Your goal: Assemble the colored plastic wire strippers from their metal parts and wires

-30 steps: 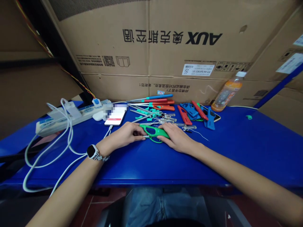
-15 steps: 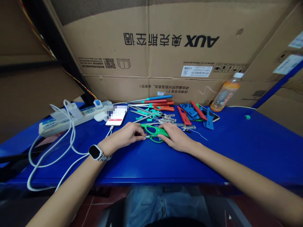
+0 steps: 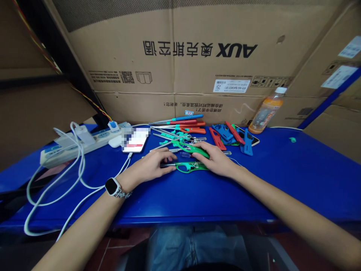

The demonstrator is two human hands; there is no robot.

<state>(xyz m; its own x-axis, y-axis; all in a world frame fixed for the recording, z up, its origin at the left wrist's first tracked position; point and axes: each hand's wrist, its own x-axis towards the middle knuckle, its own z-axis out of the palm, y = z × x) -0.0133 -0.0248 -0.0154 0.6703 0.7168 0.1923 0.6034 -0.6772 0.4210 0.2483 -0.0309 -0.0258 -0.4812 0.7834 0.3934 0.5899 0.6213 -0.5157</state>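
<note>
A pair of green-handled scissors [image 3: 187,167] lies on the blue table [image 3: 282,180] in front of me, taken apart into two halves. My left hand [image 3: 152,165], with a watch [image 3: 112,186] on the wrist, has its fingers closed on the dark blade end of the lower half. My right hand [image 3: 216,161] pinches the upper green handle half [image 3: 194,150], which is lifted and angled away from the lower one. Just behind both hands lies a heap of loose blades and teal handle pieces [image 3: 180,137].
Red, orange and blue scissor parts [image 3: 225,133] lie at the back centre. To the left are a phone [image 3: 135,140], a power strip [image 3: 84,140] and white cables [image 3: 70,177]. An orange drink bottle [image 3: 266,111] leans against large cardboard boxes [image 3: 197,56]. A small teal piece [image 3: 292,139] lies far right.
The green scissors were held together as one piece; now my right hand has drawn one handle half up and away, while my left hand keeps hold of the other half's blade.
</note>
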